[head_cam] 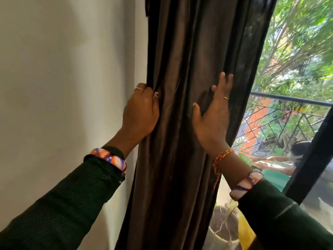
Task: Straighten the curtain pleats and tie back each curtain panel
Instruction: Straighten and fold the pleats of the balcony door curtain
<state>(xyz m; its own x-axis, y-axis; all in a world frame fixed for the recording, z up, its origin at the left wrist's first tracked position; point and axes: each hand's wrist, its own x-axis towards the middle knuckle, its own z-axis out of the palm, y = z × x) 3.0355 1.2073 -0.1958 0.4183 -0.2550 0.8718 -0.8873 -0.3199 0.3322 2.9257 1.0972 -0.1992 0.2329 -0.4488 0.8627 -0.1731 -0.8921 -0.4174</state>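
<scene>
Down the middle of the frame hangs a dark brown curtain panel (189, 123), gathered into long vertical pleats that run from the top edge to the bottom. It sits between a plain pale wall (63, 78) on the left and a window (297, 60) on the right.

At mid-height, the left hand (140, 114) grips the curtain's left edge: its fingers curl round the fabric and bunch a fold against the palm, with a thin ring showing on one finger and a painted nail peeking out at the cloth. Just right of centre, the right hand (212, 120) lies flat on the front of the pleats, fingers straight and spread, thumb out to the left, pressing the cloth and holding nothing. It too carries a slim ring.

Both arms reach up from the lower corners in dark green sleeves (54, 204). A bangle (110, 158) patterned in orange, purple and white circles the left wrist; a paler one (246, 184) sits on the right forearm, below a braided red and yellow thread (222, 156).

Through the glass at the right of the frame, a black metal balcony railing (288, 116) crosses in front of blurred green trees (297, 42). A dark window frame bar (310, 159) slants across the lower right.
</scene>
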